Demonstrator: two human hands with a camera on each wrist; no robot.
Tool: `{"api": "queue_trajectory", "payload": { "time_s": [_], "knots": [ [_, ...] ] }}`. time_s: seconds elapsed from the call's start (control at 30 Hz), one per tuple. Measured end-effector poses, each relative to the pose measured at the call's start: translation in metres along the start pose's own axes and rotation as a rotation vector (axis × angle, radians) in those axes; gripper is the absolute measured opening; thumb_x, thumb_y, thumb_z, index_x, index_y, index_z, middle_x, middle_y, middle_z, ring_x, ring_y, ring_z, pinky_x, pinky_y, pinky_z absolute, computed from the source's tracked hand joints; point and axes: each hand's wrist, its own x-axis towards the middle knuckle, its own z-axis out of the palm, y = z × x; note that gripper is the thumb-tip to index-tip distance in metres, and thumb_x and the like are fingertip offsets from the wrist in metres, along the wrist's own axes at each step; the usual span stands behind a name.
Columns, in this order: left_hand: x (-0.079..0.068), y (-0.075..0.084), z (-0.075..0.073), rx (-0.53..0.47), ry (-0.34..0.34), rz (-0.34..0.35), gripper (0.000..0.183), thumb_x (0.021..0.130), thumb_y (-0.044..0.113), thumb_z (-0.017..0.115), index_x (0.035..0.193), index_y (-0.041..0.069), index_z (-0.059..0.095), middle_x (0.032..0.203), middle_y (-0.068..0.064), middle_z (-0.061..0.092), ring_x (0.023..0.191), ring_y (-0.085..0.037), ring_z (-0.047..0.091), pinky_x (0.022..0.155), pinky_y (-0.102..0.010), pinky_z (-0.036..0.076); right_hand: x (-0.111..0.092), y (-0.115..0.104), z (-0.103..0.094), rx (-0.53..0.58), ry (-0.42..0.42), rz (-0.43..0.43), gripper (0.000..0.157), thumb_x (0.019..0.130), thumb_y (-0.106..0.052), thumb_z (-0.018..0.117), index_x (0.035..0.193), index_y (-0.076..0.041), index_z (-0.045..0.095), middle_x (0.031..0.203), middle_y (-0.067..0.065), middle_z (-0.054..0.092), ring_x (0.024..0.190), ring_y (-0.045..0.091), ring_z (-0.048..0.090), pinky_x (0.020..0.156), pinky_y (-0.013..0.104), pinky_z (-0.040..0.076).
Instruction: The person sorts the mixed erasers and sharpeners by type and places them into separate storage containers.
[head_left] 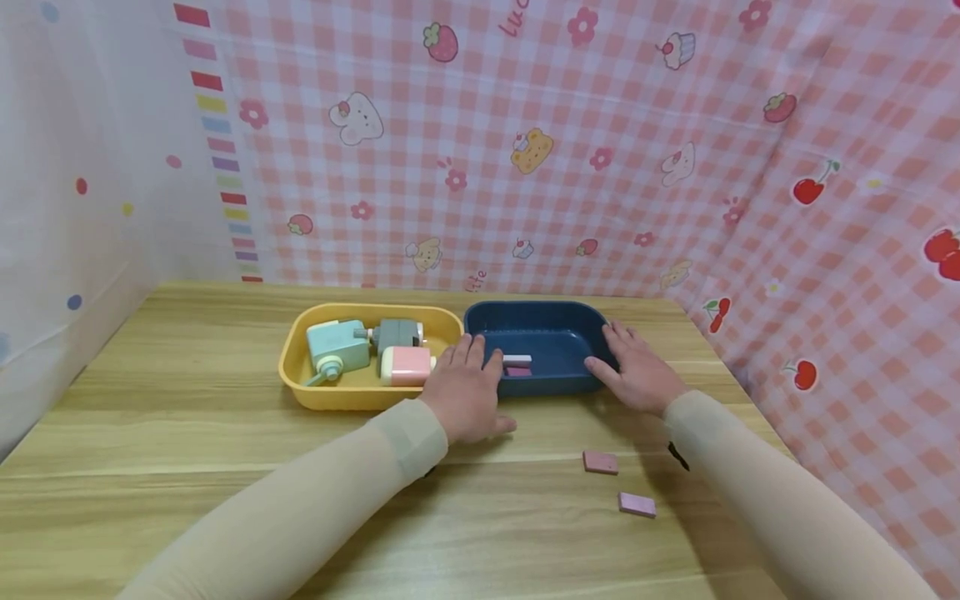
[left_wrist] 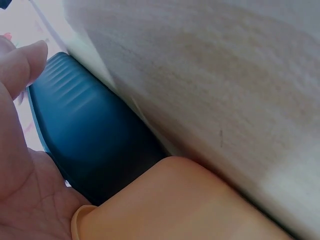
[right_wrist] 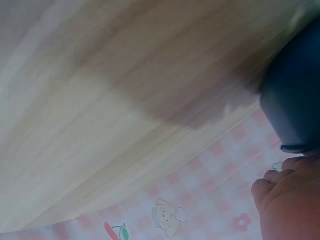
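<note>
In the head view, my left hand (head_left: 467, 392) lies where a yellow tray (head_left: 330, 400) and a dark blue tray (head_left: 555, 385) meet, its fingers straight over the rims. The left wrist view shows the palm (left_wrist: 35, 200) beside the outer walls of both trays. At the blue tray's right end, my right hand (head_left: 637, 371) touches the rim with extended fingers, the thumb across the front corner. Inside the blue tray are a whitish block (head_left: 517, 361) and a purple-pink block (head_left: 518, 372), partly hidden by the left hand.
The yellow tray holds a teal boxy object (head_left: 339, 343) with a knob, a grey-green one (head_left: 400, 333) and a pink one (head_left: 407, 367). On the wooden table (head_left: 225, 467) lie a dusty pink block (head_left: 601, 462) and a lilac block (head_left: 637, 505). Checked cloth (head_left: 480, 125) hangs behind.
</note>
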Motion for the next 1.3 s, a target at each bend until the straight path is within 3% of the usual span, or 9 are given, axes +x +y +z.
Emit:
{"api": "queue_trajectory", "payload": {
  "time_s": [0.2,0.37,0.57,0.67,0.83,1.3],
  "knots": [
    [-0.001,0.001,-0.002,0.006,0.000,0.008,0.106,0.091,0.076,0.063,0.168,0.012,0.028,0.176,-0.021,0.018,0.164,-0.041,0.013,0.134,-0.053,0.015,-0.018,-0.009,-0.010,0.014,0.078,-0.020,0.087,0.109,-0.061,0.042,0.166,0.001,0.023,0.174,0.028,0.017,0.161,0.050,0.014,0.129,0.067,0.016],
    [-0.001,0.002,-0.002,0.008,-0.001,0.015,0.106,0.091,0.076,0.063,0.168,0.012,0.028,0.176,-0.021,0.018,0.164,-0.041,0.013,0.134,-0.053,0.015,-0.037,-0.020,-0.014,-0.023,0.171,-0.032,0.071,0.107,-0.051,0.055,0.160,-0.004,0.044,0.166,0.026,0.038,0.157,0.048,0.029,0.125,0.067,0.027],
    [-0.001,0.002,-0.002,0.004,-0.002,0.014,0.106,0.091,0.076,0.063,0.168,0.012,0.028,0.176,-0.021,0.018,0.164,-0.041,0.014,0.134,-0.053,0.015,-0.056,-0.035,-0.010,-0.106,0.323,-0.130,0.044,0.100,-0.033,0.073,0.134,-0.006,0.072,0.137,0.021,0.069,0.131,0.044,0.063,0.105,0.062,0.053],
    [-0.001,0.002,-0.003,0.006,0.000,0.012,0.106,0.090,0.076,0.064,0.168,0.012,0.028,0.176,-0.021,0.018,0.164,-0.041,0.014,0.134,-0.053,0.015,-0.066,-0.042,-0.006,-0.138,0.341,-0.168,0.037,0.096,-0.032,0.078,0.124,-0.008,0.078,0.125,0.017,0.076,0.117,0.041,0.072,0.093,0.058,0.060],
    [0.000,0.002,-0.003,0.012,0.005,0.012,0.107,0.090,0.076,0.064,0.168,0.012,0.028,0.175,-0.021,0.019,0.164,-0.041,0.015,0.134,-0.052,0.015,-0.079,-0.053,0.001,-0.185,0.291,-0.183,0.030,0.093,-0.034,0.081,0.113,-0.011,0.083,0.112,0.009,0.081,0.106,0.034,0.077,0.090,0.054,0.062],
    [-0.002,0.000,-0.001,0.000,0.005,0.019,0.106,0.091,0.075,0.063,0.168,0.013,0.027,0.175,-0.021,0.018,0.164,-0.041,0.014,0.134,-0.053,0.014,-0.100,-0.079,0.024,-0.189,0.022,-0.052,0.022,0.093,-0.038,0.079,0.098,-0.018,0.084,0.091,-0.005,0.081,0.084,0.014,0.074,0.080,0.043,0.063]
  ]
}}
